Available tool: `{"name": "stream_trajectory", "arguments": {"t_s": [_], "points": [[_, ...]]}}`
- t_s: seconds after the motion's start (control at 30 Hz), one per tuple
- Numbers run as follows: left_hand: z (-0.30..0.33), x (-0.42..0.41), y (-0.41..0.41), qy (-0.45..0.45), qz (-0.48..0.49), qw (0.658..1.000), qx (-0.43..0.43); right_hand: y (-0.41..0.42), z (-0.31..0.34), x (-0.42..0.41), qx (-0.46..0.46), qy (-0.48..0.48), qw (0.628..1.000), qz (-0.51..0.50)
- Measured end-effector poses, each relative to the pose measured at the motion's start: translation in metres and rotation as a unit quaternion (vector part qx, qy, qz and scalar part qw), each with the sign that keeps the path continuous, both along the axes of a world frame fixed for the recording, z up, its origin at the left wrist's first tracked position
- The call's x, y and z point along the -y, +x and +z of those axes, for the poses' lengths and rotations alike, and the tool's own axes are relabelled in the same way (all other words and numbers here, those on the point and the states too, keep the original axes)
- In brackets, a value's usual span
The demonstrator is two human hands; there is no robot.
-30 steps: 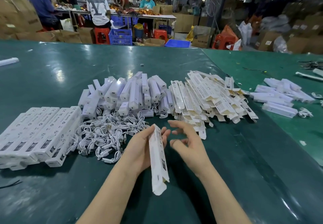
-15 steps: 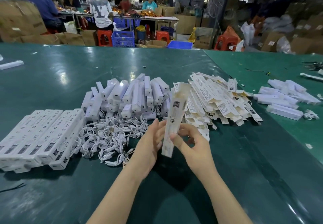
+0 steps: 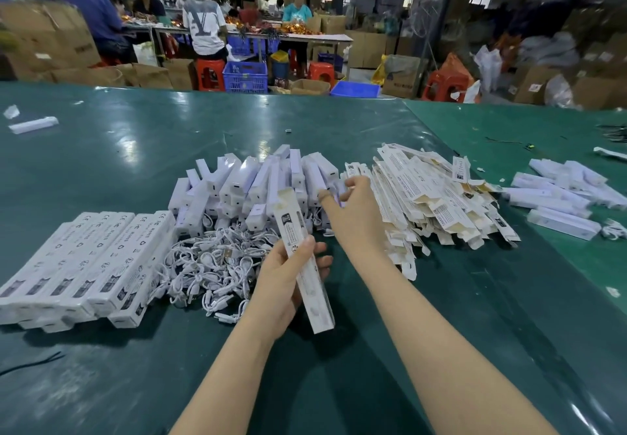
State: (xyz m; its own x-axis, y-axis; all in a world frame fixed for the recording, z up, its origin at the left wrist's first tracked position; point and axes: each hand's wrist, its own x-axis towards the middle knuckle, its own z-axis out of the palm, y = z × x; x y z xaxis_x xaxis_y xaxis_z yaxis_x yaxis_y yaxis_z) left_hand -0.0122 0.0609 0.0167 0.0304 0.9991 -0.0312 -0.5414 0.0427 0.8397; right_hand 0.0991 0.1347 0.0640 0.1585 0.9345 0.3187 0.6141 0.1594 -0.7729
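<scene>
1. One long, narrow white box (image 3: 293, 227) is held above the worktop (image 3: 135, 149), in the near middle. Its long axis runs from the near right up to the far left. Its open end flap points away from the person.
2. The left hand (image 3: 285, 282) has its grip wrapped round the middle of the box, thumb across the printed face.
3. The right hand (image 3: 353, 210) reaches further out, its grip curled round the end of one white bar (image 3: 334, 193) in a heap.
4. That heap of white bars (image 3: 258, 183) lies just beyond the box, too many to count.
5. A tangle of white cables (image 3: 217, 261) lies just left of the left hand, also uncountable.
6. Further left is a neat row of closed boxes (image 3: 84, 265), about six across the top, with more underneath.
7. To the right sits a spread pile of flat boxes (image 3: 434, 204), many dozens.
8. At the far right is a smaller heap of bars (image 3: 556, 197).
9. One lone box (image 3: 34, 124) lies far left.
</scene>
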Motion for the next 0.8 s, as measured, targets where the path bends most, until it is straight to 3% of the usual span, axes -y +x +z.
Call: {"name": "stream_trajectory", "arguments": {"t_s": [0.17,0.27,0.33,0.4,0.47,0.53,0.8], "points": [[0.001,0.0,-0.001,0.003,-0.019,1.0,-0.002,-0.017,0.002,-0.027,0.136,-0.007,0.991,-0.013],[-0.001,-0.001,-0.002,0.005,-0.023,1.0,0.004,-0.02,0.003,-0.03,0.144,0.011,0.989,-0.01],[-0.001,-0.001,-0.001,0.002,-0.029,0.999,0.013,-0.016,0.006,-0.027,0.048,0.048,0.997,-0.021],[-0.001,-0.001,0.0,-0.006,-0.035,0.999,0.036,-0.01,0.009,-0.017,-0.103,0.09,0.99,-0.041],[0.0,-0.001,0.002,-0.008,-0.032,0.998,0.053,0.001,0.008,-0.002,-0.25,0.117,0.96,-0.04],[0.0,-0.001,0.004,-0.006,-0.009,0.999,0.047,0.019,0.003,0.017,-0.341,0.12,0.933,-0.005],[0.005,-0.001,-0.001,-0.023,0.068,0.997,0.024,0.07,-0.027,0.072,-0.335,0.015,0.929,0.157]]}}
